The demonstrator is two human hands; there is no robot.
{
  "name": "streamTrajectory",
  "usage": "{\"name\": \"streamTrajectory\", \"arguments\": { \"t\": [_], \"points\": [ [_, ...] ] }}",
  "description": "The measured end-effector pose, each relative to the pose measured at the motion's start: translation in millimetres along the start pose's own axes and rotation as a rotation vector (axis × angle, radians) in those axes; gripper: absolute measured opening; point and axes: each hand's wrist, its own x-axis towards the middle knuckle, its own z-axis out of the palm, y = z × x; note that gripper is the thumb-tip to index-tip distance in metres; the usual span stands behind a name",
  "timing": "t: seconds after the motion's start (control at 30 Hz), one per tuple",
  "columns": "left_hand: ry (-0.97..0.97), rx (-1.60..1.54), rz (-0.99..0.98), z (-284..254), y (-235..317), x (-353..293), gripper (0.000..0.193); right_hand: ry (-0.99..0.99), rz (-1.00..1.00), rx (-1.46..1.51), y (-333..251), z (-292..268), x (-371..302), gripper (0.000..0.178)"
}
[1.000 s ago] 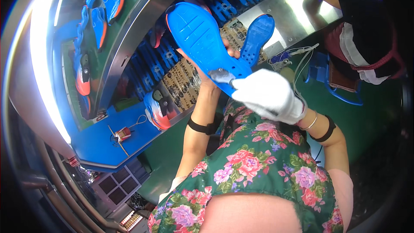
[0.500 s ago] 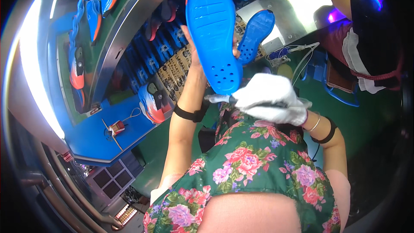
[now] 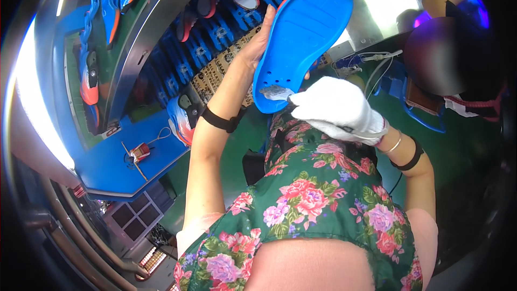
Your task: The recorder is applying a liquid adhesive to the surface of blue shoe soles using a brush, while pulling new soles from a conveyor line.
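Observation:
A blue shoe sole (image 3: pixel 307 27) with an orange edge is held up in my bare left hand (image 3: pixel 264 40). Its inner face, with grooves and small holes, is turned toward me. The thumb lies along its left edge, and other fingers wrap behind, mostly hidden. My right hand (image 3: pixel 336 108), in a white glove, is closed around a brush (image 3: pixel 277 92). The brush's pale, wet-looking bristles lie over the holed lower end of the sole; its handle is hidden in the glove.
Blue soles and shoes (image 3: pixel 110 16) line a conveyor behind a curved metal rim at left. A blue table (image 3: pixel 118 167) bears a small red-wrapped item (image 3: pixel 141 152). Past the sole stands a rack of blue holders (image 3: pixel 221 32). A person in dark clothing (image 3: pixel 458 59) is at right.
The held sole has moved right and tilted. The second sole beside it no longer shows. The brush has come from below the sole's lower end onto its inner face.

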Motion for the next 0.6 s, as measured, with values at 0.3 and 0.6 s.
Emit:
{"name": "streamTrajectory", "arguments": {
  "t": [0.3, 0.6],
  "points": [
    [0.263, 0.399, -0.002, 27, 9, 7, 0.104, -0.032, 0.084, 0.144, 9, -4, 0, 0.021],
    [-0.035, -0.361, 0.103, 2, -39, 16, 0.093, 0.356, 0.724, 0.446, 17, -34, 3, 0.021]
  ]
}}
